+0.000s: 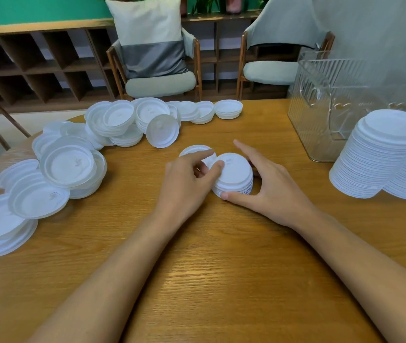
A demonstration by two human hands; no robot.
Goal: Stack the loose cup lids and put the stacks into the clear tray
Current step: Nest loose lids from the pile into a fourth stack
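A short stack of white cup lids (236,177) stands at the middle of the wooden table (221,268). My right hand (271,186) cups its right side, thumb against the base, fingers spread behind it. My left hand (189,179) pinches a single lid (195,149) just left of the stack, thumb touching the stack's top edge. Loose lids (73,164) lie heaped in an arc across the left and far side. The clear ribbed tray (325,134) stands at the right rear.
Two tall finished lid stacks (382,157) stand at the right edge in front of the tray. Two chairs (159,70) and a low wooden shelf (36,65) lie beyond the table's far edge.
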